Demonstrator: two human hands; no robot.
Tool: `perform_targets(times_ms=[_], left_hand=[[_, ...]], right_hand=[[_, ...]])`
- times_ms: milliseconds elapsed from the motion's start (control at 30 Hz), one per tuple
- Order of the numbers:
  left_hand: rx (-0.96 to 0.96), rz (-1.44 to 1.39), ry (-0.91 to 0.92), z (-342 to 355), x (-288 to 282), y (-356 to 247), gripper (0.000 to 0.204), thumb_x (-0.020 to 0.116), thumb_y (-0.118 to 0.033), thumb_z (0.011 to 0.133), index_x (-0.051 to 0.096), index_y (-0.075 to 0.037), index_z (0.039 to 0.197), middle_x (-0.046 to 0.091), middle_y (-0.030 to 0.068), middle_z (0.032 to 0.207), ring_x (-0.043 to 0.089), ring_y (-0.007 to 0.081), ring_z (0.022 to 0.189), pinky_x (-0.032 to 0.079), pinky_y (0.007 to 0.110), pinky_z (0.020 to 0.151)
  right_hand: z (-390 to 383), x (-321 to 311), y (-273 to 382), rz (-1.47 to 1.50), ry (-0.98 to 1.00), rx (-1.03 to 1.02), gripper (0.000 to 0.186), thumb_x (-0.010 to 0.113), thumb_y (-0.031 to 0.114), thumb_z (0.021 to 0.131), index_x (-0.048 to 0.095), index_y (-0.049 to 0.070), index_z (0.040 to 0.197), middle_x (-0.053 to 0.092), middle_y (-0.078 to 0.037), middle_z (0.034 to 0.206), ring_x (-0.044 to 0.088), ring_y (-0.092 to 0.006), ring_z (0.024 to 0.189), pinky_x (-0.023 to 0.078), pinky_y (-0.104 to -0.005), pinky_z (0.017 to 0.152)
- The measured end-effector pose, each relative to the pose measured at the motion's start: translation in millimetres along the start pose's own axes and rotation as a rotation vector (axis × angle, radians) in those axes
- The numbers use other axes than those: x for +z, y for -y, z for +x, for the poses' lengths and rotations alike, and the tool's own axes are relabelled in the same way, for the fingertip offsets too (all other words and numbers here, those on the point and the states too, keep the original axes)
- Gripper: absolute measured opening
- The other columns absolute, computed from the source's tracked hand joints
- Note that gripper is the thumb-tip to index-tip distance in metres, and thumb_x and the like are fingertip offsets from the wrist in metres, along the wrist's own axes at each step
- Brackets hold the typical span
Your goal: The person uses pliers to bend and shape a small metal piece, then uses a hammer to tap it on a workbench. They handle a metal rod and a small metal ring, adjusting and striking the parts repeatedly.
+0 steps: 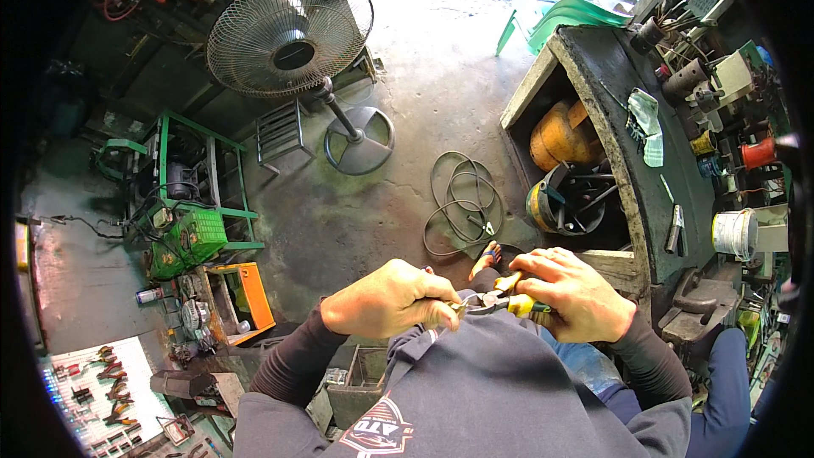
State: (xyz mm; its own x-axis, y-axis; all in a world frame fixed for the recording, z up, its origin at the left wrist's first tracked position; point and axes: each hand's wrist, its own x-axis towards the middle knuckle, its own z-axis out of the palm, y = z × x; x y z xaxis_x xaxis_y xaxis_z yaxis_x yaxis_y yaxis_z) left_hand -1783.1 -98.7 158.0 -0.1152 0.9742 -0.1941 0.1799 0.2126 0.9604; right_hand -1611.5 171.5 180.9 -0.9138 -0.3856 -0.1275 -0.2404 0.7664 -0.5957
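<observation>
In front of my chest, my right hand (577, 293) is closed around the yellow handles of a pair of pliers (492, 298). The metal jaws point left, toward the other hand. My left hand (394, 295) pinches a small metallic piece (459, 306) between thumb and fingers, right beside the jaws. Most of that piece is covered by the fingers, so its kind does not show. Whether the jaws touch it I cannot tell. Both hands are close together over the dark shirt, with a foot in a sandal (486, 261) on the floor just beyond them.
A pedestal fan (360, 140) stands ahead on the left, and a coiled cable (432, 212) lies on the floor. To the right is a dark workbench (606, 76) with an orange gas cylinder (555, 140) and a bucket (543, 203) beneath. Several pliers (117, 386) lie at lower left.
</observation>
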Motion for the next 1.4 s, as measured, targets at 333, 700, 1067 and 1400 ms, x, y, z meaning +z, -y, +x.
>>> perform_targets(times_ms=[333,700,1067,1400], left_hand=[[0.020,-0.016,-0.001,-3,-4,1,0.025,0.069,-0.002,0.097,0.074,0.004,0.122,0.081,0.0145,0.096,0.080,0.0212,0.088,0.062,0.032,0.079],[0.062,-0.003,-0.048,-1,-3,6,0.022,0.072,-0.007,0.099,0.074,0.003,0.118,0.080,0.0120,0.092,0.078,0.0209,0.082,0.060,0.032,0.075],[0.059,0.007,-0.042,2,-6,11,0.021,0.076,-0.017,0.097,0.071,0.000,0.107,0.078,0.0112,0.089,0.077,0.0269,0.081,0.058,0.036,0.074],[0.079,0.047,-0.014,-5,-14,15,0.023,0.074,-0.020,0.099,0.068,-0.001,0.110,0.076,0.0135,0.091,0.076,0.0319,0.083,0.058,0.039,0.074]], right_hand=[[5,2,0,0.013,-0.019,-0.002,0.050,0.079,0.010,0.073,0.070,0.006,0.123,0.062,-0.015,0.134,0.059,-0.0349,0.127,0.047,-0.0457,0.106],[7,-8,10,-0.006,0.072,0.119,0.048,0.081,0.012,0.072,0.069,0.005,0.118,0.059,-0.019,0.133,0.062,-0.0361,0.116,0.051,-0.0440,0.097],[11,-14,17,-0.200,0.037,0.067,0.040,0.079,0.013,0.075,0.068,0.005,0.113,0.058,-0.019,0.137,0.059,-0.0357,0.126,0.047,-0.0431,0.103],[24,-11,21,-0.380,0.023,0.007,0.044,0.078,0.018,0.076,0.067,0.007,0.117,0.059,-0.014,0.134,0.058,-0.0310,0.122,0.046,-0.0435,0.098]])
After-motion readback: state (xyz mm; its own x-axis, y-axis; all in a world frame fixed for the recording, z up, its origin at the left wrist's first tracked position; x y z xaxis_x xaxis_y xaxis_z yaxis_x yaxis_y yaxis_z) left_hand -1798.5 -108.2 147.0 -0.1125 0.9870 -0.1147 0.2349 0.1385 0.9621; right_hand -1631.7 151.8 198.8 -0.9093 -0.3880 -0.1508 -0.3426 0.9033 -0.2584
